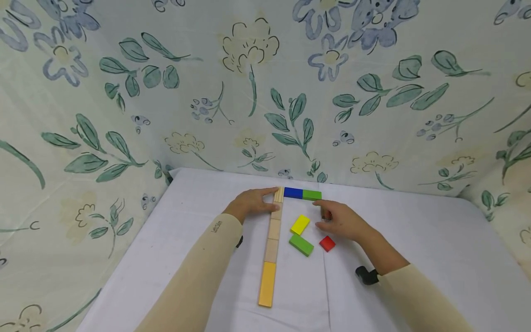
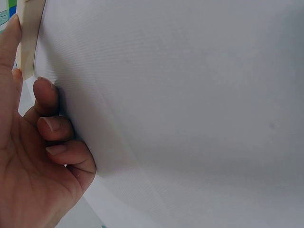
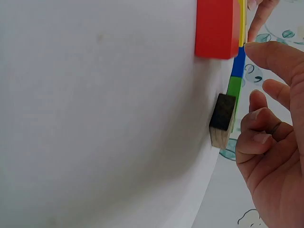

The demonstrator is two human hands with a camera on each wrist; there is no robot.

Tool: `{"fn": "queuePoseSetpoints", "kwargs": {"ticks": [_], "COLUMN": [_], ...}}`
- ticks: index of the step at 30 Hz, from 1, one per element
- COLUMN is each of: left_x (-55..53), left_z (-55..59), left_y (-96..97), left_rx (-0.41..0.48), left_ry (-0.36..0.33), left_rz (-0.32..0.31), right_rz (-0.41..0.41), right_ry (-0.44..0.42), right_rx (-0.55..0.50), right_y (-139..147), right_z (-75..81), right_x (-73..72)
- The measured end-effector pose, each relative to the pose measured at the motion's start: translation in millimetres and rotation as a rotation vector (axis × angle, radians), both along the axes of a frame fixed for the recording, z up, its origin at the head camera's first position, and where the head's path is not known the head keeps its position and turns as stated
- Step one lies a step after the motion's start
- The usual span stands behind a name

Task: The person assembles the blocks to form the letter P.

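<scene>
A straight row of blocks runs away from me, with plain wooden blocks [image 1: 271, 250] beyond a long orange-yellow block [image 1: 267, 284]. At its far end my left hand [image 1: 251, 202] pinches a ridged wooden block [image 1: 279, 195] between thumb and index finger; its other fingers curl in the left wrist view. A blue block [image 1: 293, 193] and a green block [image 1: 312, 195] extend rightward from that end. Beside the green one is my right hand [image 1: 342, 220], thumb and index finger apart, holding nothing. A dark-ended block [image 3: 223, 111] stands near its fingers in the right wrist view.
Loose between row and right hand lie a yellow block [image 1: 300, 224], a second green block [image 1: 301, 245] and a red block [image 1: 327, 243]. White cloth [image 1: 174, 276] covers the table, its far edge meeting a floral curtain [image 1: 249, 92].
</scene>
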State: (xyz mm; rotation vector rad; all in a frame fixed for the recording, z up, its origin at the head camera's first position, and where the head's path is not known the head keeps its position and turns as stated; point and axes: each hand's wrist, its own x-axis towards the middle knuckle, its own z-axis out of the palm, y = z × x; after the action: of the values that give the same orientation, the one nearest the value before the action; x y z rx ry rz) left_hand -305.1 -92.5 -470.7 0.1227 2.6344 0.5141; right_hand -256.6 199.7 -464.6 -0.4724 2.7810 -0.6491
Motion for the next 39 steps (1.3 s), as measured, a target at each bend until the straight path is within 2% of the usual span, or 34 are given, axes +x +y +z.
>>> {"fn": "queuePoseSetpoints", "kwargs": {"ticks": [7,15,24,34,39], "left_x": [-2.8,-4.4,-1.9,-0.2,-0.4], "left_z": [-3.3,-5.2,-0.6,1.6,1.5], "left_y": [0.1,-0.1,-1.3,-1.0,-1.0], "left_rx": [0.009,0.015,0.026,0.028,0.023], "left_ry": [-0.005,-0.013,-0.010,-0.015,-0.022], "left_rz": [0.001,0.007,0.010,0.019,0.021], "right_rz": [0.068,0.148,0.126,0.115,0.096], "right_ry": [-0.026,-0.025,-0.039,0.057,0.071], "right_rx": [0.050,0.091,0.076,0.072,0.070], "right_y": [-23.2,-35.8,-41.1,-48.3,-51.7], "right_z": [-0.1,-4.9,-2.8,-8.6,-11.9], "right_x": [9.3,12.1,14.4,19.1,19.7]}}
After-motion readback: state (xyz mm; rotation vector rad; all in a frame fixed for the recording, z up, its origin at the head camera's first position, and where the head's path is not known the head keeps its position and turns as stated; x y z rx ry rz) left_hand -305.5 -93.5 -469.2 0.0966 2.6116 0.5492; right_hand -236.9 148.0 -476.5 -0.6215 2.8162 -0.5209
